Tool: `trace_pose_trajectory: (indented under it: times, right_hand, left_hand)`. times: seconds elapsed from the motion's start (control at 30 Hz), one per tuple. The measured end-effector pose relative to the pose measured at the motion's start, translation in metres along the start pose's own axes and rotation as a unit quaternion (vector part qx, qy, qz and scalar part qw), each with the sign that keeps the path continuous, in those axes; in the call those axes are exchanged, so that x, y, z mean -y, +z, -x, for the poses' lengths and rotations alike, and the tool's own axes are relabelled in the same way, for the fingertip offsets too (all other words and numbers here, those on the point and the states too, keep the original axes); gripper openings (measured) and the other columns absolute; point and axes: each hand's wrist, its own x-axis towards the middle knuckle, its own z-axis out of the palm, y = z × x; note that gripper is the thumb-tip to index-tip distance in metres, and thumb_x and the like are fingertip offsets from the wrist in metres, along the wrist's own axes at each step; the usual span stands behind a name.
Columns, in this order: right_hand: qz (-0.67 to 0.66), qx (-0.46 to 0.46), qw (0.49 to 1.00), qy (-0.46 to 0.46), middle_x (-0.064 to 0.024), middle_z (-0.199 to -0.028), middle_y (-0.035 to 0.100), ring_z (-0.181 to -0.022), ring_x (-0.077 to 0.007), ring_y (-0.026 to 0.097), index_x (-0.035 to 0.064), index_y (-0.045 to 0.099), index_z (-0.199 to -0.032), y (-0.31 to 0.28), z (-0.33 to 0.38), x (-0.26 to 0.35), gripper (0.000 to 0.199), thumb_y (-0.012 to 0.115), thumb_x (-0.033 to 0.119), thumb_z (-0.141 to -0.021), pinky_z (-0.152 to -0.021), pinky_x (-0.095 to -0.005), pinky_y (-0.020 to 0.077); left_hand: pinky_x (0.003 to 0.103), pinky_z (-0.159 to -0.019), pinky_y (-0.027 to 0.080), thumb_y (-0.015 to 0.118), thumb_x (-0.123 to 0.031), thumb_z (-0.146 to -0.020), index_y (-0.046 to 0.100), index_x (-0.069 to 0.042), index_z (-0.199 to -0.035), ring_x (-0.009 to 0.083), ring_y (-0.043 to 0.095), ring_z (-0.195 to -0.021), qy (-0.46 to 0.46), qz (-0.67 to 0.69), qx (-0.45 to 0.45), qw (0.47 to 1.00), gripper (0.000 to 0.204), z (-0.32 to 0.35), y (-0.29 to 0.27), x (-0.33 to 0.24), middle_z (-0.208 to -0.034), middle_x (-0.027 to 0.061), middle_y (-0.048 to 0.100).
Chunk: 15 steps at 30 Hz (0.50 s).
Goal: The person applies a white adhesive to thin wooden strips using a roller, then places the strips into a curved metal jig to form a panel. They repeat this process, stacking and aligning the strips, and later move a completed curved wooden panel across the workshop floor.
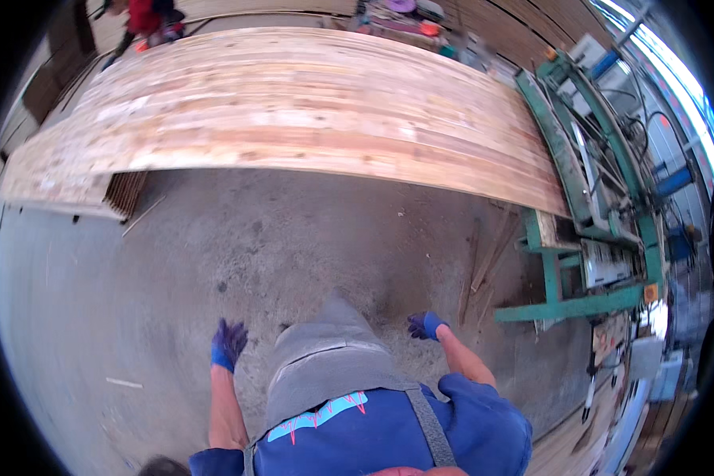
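My left hand (229, 344), in a dark purple and blue glove, hangs over the concrete floor with its fingers apart and nothing in it. On the other side of my grey apron (325, 361), my right hand (426, 324) wears a matching glove. Its fingers are loosely bent and no held thing shows. Both hands are well short of the large wood panel (309, 111), which is made of many joined strips and lies across the far side. The panel's right end meets a green machine frame (587, 159). Neither hand touches the panel or the machine.
Panels are stacked (124, 194) under the panel's left end. Loose wood strips (493, 250) lie beside the machine's green legs (571, 306). A thin stick (124, 383) is on the floor at left. Another person in red (143, 17) stands beyond the panel, far left.
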Motion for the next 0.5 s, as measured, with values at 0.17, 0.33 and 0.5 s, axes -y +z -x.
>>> trace_pose_trajectory:
  times: [0.17,0.33,0.5]
  right_hand:
    - [-0.325,-0.243,0.91,-0.08,-0.0105,-0.095,0.067,-0.068,-0.0276,0.063,0.0166,0.055,-0.104,-0.05,-0.036,0.056,0.037,0.053,0.049,-0.087,-0.06,-0.0444,0.0454]
    - [-0.44,-0.387,0.799,-0.138,-0.0139,-0.097,0.065,-0.068,-0.0269,0.063,0.0157,0.054,-0.113,-0.157,-0.066,0.161,0.05,0.051,0.058,-0.086,-0.058,-0.0426,0.0474]
    - [-0.58,-0.44,0.673,-0.128,-0.0159,-0.11,0.062,-0.081,-0.0291,0.064,0.0116,0.049,-0.123,-0.254,-0.034,0.223,0.055,0.05,0.055,-0.089,-0.069,-0.0451,0.0521]
  left_hand:
    - [0.045,-0.102,0.038,0.048,-0.056,-0.089,0.031,-0.009,-0.138,0.0317,0.04,-0.128,0.002,-0.052,0.195,0.979,0.07,-0.145,0.215,-0.113,-0.143,0.0148,0.036]
    - [0.047,-0.098,0.042,0.052,-0.058,-0.086,0.042,-0.012,-0.13,0.0301,0.047,-0.122,-0.063,0.005,0.189,0.98,0.065,-0.254,0.33,-0.141,-0.137,0.0121,0.044]
    - [0.049,-0.101,0.04,0.068,-0.043,-0.079,0.051,-0.01,-0.123,0.0306,0.052,-0.114,-0.067,0.143,0.155,0.975,0.057,-0.299,0.382,-0.161,-0.124,0.012,0.055]
